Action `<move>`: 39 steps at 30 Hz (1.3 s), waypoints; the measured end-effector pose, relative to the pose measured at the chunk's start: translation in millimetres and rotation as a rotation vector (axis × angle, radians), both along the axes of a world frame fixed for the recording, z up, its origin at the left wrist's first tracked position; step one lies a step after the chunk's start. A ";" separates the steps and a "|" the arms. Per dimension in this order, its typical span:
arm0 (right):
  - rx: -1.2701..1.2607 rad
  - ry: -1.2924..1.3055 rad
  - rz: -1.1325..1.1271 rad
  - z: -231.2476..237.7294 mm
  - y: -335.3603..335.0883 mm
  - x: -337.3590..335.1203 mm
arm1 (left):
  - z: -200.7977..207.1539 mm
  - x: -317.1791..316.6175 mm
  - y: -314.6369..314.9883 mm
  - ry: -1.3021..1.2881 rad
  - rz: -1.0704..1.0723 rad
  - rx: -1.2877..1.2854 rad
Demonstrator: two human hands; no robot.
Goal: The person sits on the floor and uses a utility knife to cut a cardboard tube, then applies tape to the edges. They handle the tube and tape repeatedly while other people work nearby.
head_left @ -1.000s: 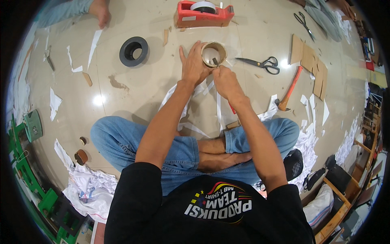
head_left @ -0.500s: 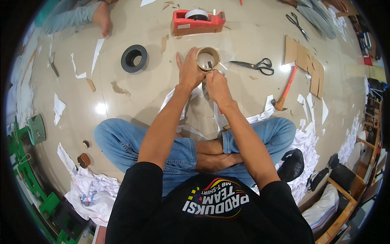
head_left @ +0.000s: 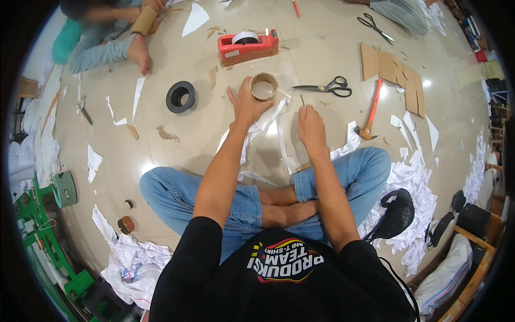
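Note:
I sit cross-legged on the tiled floor. My left hand (head_left: pixel 248 107) grips a short cardboard tube (head_left: pixel 264 99) by its left side, the thumb and fingers around the wall, its open end facing up. Right of the tube and apart from it, my right hand (head_left: pixel 311 127) is closed on a slim blade-like tool (head_left: pixel 302 100); only its narrow grey tip shows beyond the fingers. Black-handled scissors (head_left: pixel 327 87) lie just beyond my right hand. White strips (head_left: pixel 280 131) of paper or cloth lie below the tube, between my forearms.
A red tape dispenser (head_left: pixel 248 52) stands ahead, with a black ring (head_left: pixel 181 97) to the left. At right lie a red-handled hatchet (head_left: pixel 372 110), cardboard pieces (head_left: pixel 394 72) and more scissors (head_left: pixel 376 28). At far left, a co-worker's hands hold a cardboard tube (head_left: pixel 144 21).
My right hand has drawn the blade out of the tube and moved right and toward me. My left hand still holds the tube. More of the co-worker at far left has come into view.

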State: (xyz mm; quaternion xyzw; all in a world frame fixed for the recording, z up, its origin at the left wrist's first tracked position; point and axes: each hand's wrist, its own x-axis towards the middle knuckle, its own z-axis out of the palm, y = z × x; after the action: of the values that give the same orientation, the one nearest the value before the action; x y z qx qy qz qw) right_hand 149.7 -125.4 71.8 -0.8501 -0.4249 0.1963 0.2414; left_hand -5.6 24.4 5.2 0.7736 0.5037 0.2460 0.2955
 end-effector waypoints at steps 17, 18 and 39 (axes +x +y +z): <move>0.723 0.321 0.207 79.3 -26.7 -16.2 | 125.6 -23.5 -58.5 -0.082 -0.136 -0.042; 0.741 0.249 0.299 77.9 -25.3 -15.8 | 129.8 -22.1 -61.1 -0.077 -0.150 -0.042; 0.654 0.224 0.396 55.3 -38.0 -14.2 | 160.4 -25.8 -75.9 0.194 -0.331 0.550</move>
State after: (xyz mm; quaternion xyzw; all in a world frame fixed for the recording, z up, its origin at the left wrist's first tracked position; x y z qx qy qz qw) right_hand 135.5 -163.4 127.0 -0.6033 -0.5915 0.1849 0.5019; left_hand -31.4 -51.5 165.6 0.9154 0.3119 0.2466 0.0624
